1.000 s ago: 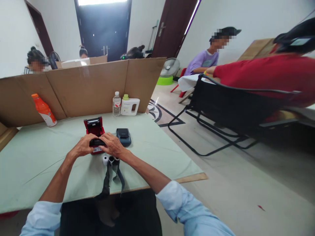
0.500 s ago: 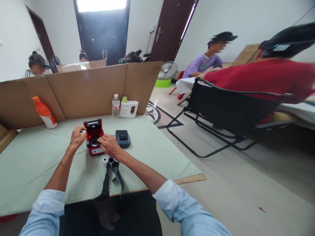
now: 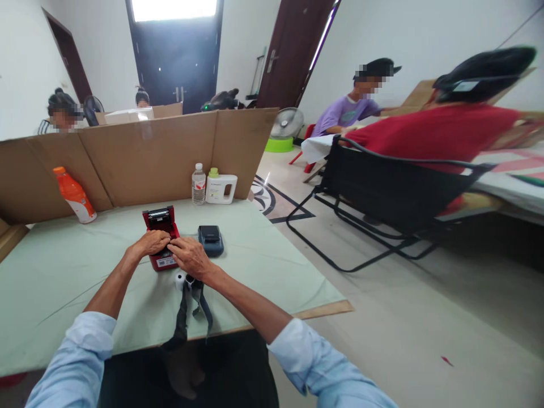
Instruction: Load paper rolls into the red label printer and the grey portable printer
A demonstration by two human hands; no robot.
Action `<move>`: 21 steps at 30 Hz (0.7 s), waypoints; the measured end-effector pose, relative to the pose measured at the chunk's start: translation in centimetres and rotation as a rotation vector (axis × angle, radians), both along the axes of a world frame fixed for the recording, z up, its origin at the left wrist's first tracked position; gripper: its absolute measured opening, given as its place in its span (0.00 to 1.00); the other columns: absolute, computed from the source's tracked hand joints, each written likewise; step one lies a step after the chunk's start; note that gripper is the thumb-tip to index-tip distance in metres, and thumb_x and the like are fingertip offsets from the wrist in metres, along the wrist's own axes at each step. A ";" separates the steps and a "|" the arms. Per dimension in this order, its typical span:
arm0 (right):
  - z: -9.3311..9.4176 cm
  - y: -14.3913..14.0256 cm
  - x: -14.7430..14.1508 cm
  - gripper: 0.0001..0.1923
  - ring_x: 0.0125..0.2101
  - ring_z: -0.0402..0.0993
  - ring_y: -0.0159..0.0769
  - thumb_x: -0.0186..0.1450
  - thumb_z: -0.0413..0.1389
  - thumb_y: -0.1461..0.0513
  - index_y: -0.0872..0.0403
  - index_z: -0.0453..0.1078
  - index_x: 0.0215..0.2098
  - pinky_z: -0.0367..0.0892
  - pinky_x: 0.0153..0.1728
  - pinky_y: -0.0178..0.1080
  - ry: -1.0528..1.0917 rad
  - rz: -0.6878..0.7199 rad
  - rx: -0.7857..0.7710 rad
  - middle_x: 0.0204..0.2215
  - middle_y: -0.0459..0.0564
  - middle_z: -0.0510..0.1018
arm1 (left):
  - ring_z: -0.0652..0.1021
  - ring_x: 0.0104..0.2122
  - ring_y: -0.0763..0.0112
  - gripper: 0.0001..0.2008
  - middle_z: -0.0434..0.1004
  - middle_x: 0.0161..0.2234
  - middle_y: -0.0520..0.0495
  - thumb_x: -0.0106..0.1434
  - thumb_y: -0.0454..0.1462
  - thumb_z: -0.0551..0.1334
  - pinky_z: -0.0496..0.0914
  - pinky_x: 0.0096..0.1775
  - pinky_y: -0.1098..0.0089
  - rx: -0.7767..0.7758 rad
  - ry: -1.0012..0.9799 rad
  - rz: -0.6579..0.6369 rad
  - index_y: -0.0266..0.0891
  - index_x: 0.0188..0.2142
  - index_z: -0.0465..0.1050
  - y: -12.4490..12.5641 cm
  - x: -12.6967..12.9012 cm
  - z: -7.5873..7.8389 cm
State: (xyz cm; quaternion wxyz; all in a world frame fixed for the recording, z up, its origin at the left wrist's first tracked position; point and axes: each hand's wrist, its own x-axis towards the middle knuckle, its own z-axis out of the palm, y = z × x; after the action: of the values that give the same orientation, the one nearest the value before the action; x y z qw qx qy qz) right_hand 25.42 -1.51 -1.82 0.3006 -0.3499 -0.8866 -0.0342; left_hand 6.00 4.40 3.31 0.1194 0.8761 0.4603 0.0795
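A small red printer (image 3: 160, 226) stands on the green table (image 3: 63, 272) with its lid raised. My left hand (image 3: 149, 243) and my right hand (image 3: 190, 256) both rest on its open front, fingers curled over the paper bay; what lies under the fingers is hidden. A dark blue printer (image 3: 211, 239) with its lid down sits just right of it. A white paper roll (image 3: 181, 279) and black straps (image 3: 187, 309) lie under my right wrist, near the table's front edge.
A cardboard screen (image 3: 140, 153) walls off the table's back. An orange bottle (image 3: 74, 194), a water bottle (image 3: 198, 184) and a white jug (image 3: 221, 187) stand against it. Right of the table a person in red sits in a black chair (image 3: 382, 192); others sit beyond.
My left hand came back from the printer's left side onto its front beside my right hand. The view shifted slightly.
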 end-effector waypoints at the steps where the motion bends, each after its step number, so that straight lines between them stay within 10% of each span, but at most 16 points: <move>1: 0.0 0.0 0.1 0.15 0.51 0.74 0.46 0.69 0.58 0.67 0.53 0.76 0.54 0.69 0.50 0.47 0.002 0.004 0.004 0.52 0.57 0.80 | 0.80 0.36 0.64 0.12 0.83 0.36 0.45 0.66 0.35 0.56 0.71 0.43 0.68 0.046 -0.026 0.036 0.41 0.32 0.79 -0.1 -0.2 0.0; 6: -0.4 -0.1 0.2 0.16 0.51 0.75 0.47 0.69 0.59 0.66 0.54 0.76 0.54 0.70 0.50 0.48 0.032 0.037 0.018 0.52 0.58 0.80 | 0.78 0.47 0.57 0.12 0.78 0.45 0.40 0.59 0.32 0.60 0.73 0.51 0.60 0.576 -0.472 0.506 0.38 0.41 0.77 0.6 -2.0 0.7; 8: -0.6 -0.2 0.1 0.15 0.51 0.75 0.46 0.69 0.58 0.66 0.53 0.77 0.54 0.70 0.51 0.48 0.055 0.040 0.016 0.52 0.58 0.80 | 0.78 0.47 0.57 0.21 0.76 0.49 0.39 0.54 0.31 0.64 0.75 0.50 0.58 0.531 -0.631 0.566 0.36 0.49 0.75 1.7 -2.8 1.1; 13: -0.8 -0.6 0.0 0.14 0.50 0.75 0.46 0.70 0.58 0.65 0.52 0.77 0.53 0.70 0.50 0.47 0.060 0.018 0.016 0.52 0.56 0.80 | 0.81 0.47 0.57 0.28 0.78 0.49 0.39 0.53 0.34 0.66 0.78 0.47 0.57 0.148 -0.855 0.439 0.34 0.55 0.73 2.9 -4.4 1.0; 21: -0.2 -1.5 0.2 0.10 0.45 0.70 0.45 0.70 0.58 0.63 0.53 0.77 0.48 0.69 0.45 0.45 0.027 -0.013 0.042 0.46 0.56 0.77 | 0.77 0.52 0.59 0.17 0.75 0.51 0.41 0.67 0.41 0.61 0.76 0.55 0.55 0.374 -0.535 0.183 0.41 0.53 0.78 -4.5 -4.6 -2.3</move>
State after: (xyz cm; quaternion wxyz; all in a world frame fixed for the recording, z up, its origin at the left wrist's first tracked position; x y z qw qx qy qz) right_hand 25.57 -3.00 -2.05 0.3195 -0.3495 -0.8794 -0.0501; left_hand 1.40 -0.15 0.99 0.0656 0.7859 0.4670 0.4000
